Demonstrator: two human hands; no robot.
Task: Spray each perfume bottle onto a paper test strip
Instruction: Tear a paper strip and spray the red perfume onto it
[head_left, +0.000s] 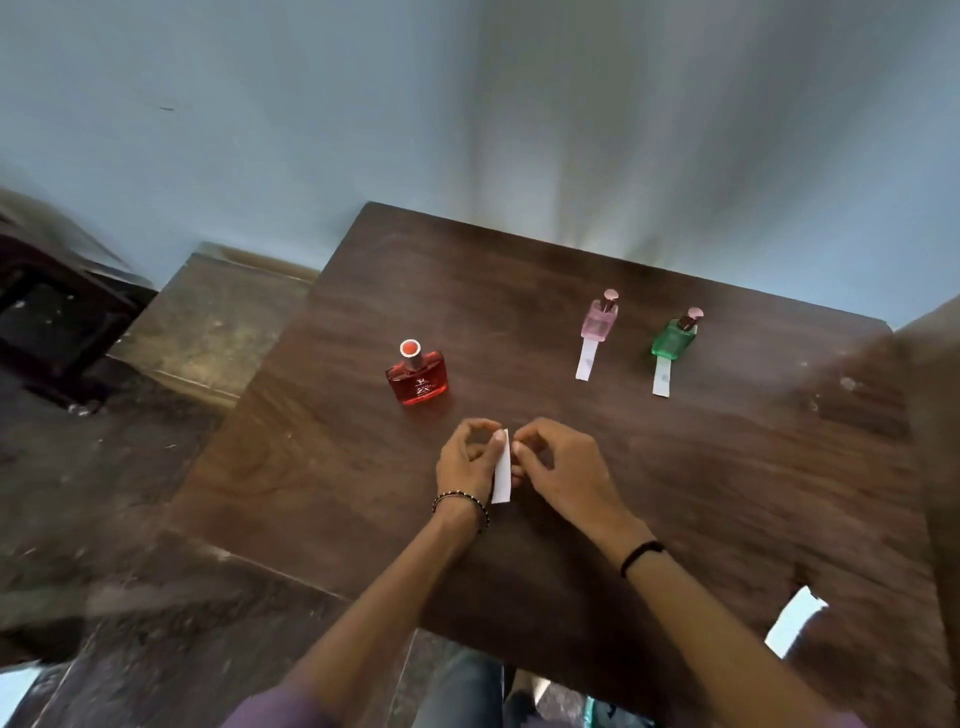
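Note:
A white paper test strip (502, 470) is pinched near its top between my left hand (466, 462) and my right hand (556, 465), above the middle of the dark wooden table (675, 493). A red perfume bottle (417, 375) stands just beyond my left hand. Farther right stand a pink bottle (600, 317) and a green bottle (674, 335). A white strip (586, 359) sticks out from under the pink one, and another strip (662, 376) from under the green one.
A white piece of paper (795, 621) lies near the table's front right edge. A blue wall rises behind the table. A dark piece of furniture (57, 312) stands on the floor at the left.

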